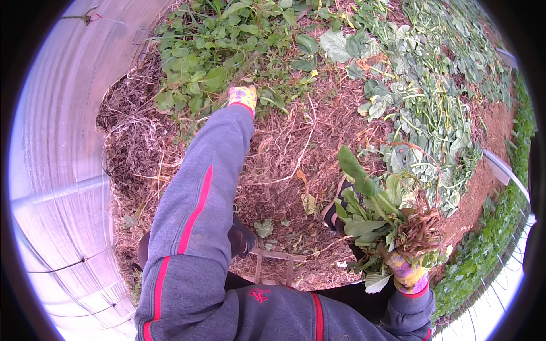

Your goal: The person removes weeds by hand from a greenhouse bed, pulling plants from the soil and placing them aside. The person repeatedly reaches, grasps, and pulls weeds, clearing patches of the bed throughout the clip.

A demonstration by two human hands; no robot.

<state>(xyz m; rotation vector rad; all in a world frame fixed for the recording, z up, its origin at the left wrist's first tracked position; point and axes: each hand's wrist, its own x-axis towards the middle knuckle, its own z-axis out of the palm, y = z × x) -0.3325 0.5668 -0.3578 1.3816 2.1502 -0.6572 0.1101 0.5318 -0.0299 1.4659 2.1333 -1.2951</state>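
Note:
Both hands wear yellow patterned gloves with red cuffs. My left hand (pixel 242 99) reaches forward to the near edge of a patch of green leafy weeds (pixel 204 55); its fingers are hidden from view, so whether it grips a stem does not show. At the lower right, my right hand (pixel 407 273) is closed around a bunch of pulled green leafy plants (pixel 371 213), with a tangle of brown roots or dry stems beside the leaves. Dry, matted plant litter (pixel 281 157) covers the ground between the two hands.
Translucent plastic sheeting (pixel 64 119) rises at the left. Wilted cut leaves (pixel 418 102) lie over the ground at the right, beyond them bare soil (pixel 482 192) and a strip of green plants (pixel 473 251). A wooden frame (pixel 277 255) lies near my feet.

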